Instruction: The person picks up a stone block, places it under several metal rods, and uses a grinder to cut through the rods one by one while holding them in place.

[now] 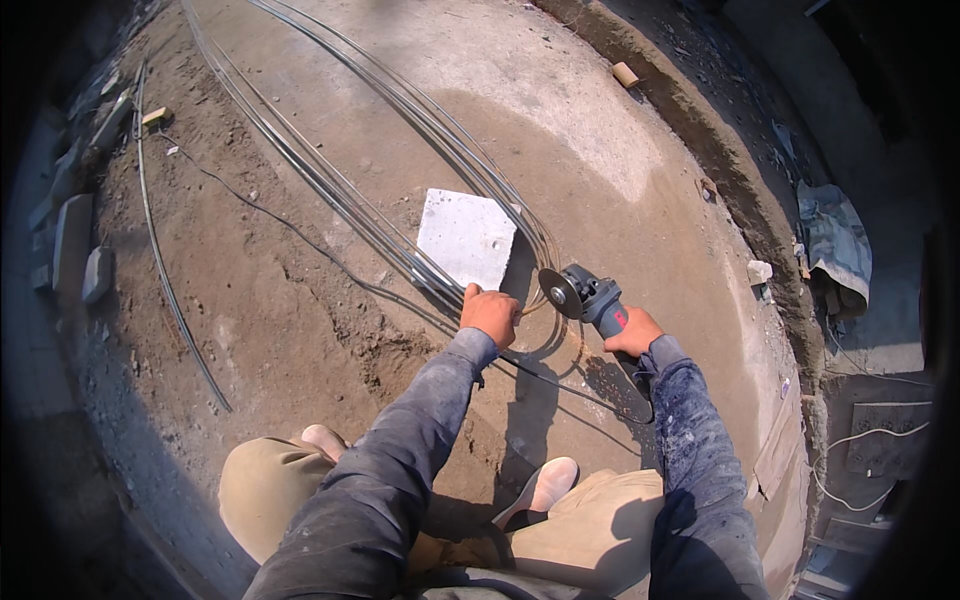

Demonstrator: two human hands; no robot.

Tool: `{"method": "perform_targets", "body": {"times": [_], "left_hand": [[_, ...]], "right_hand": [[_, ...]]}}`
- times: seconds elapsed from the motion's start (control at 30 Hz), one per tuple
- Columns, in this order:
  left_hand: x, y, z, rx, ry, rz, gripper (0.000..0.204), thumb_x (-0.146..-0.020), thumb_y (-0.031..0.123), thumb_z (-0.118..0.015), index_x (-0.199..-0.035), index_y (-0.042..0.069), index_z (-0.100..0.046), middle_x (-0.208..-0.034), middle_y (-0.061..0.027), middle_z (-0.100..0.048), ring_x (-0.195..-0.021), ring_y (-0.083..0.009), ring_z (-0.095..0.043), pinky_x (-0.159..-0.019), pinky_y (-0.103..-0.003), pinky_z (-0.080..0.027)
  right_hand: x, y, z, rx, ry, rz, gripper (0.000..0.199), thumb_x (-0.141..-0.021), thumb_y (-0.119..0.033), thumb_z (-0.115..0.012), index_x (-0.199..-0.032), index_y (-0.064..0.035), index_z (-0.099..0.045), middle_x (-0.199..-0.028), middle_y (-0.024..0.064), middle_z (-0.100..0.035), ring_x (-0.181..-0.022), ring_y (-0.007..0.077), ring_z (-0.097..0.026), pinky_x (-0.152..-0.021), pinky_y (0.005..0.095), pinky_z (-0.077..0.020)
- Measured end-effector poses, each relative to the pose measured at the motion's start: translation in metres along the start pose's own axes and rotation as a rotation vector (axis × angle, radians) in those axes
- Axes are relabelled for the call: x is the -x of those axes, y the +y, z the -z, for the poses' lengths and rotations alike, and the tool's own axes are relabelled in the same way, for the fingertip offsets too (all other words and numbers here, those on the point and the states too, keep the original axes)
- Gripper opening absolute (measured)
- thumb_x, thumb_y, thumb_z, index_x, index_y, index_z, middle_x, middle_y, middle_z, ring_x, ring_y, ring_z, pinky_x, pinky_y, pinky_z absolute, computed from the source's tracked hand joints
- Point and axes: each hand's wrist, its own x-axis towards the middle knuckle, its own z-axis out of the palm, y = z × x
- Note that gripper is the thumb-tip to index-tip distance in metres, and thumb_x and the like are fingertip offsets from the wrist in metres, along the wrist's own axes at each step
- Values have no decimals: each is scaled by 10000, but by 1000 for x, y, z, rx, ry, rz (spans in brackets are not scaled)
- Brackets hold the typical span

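My right hand (636,331) is wrapped round the body of a grey angle grinder (603,303). Its round cutting disc (558,293) points left, toward my other hand. My left hand (490,316) is closed on thin metal rods (345,196) near the lower edge of a white block (464,236). How many rods it grips is hidden by the fingers. The block lies flat on the ground, with one bundle of rods crossing its lower left corner. A second bundle (420,112) runs past its upper right corner. A small gap separates the disc from the left hand.
A dark cable (385,292) crosses the dirt and passes below my hands to the grinder's rear. One separate rod (172,275) lies at left, near concrete pieces (72,245). Along the right runs a raised edge (735,165), with a crumpled sheet (835,245) beyond.
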Motion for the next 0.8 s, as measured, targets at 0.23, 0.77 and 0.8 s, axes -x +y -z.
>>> {"method": "perform_targets", "body": {"times": [0.23, 0.77, 0.8], "left_hand": [[-2, 1, 0, -10, -16, 0, 61, -661, 85, -597, -683, 134, -628, -699, -34, -621, -763, -206, -600, -739, -371, -303], [-2, 10, 12, 0, -61, 54, 179, -657, 291, -641, -680, 113, -642, -692, -48, -631, -735, -217, -599, -773, -380, -309], [-1, 10, 11, -8, -44, 58, 196, -667, 305, -635, -676, 110, -643, -689, -52, -632, -730, -219, -599, -776, -382, -310]], "right_hand": [[0, 4, 0, -20, 2, 10, 477, -493, -256, -754, -850, 7, -580, -754, 138, -622, -686, 250, -591, -678, 341, -482], [1, -1, 2, -16, -8, 10, 481, -499, -258, -750, -855, 16, -580, -755, 144, -623, -690, 248, -592, -682, 341, -481], [1, -1, 1, -19, -5, 10, 481, -498, -259, -751, -853, 16, -580, -755, 145, -623, -690, 251, -592, -682, 342, -482]]}}
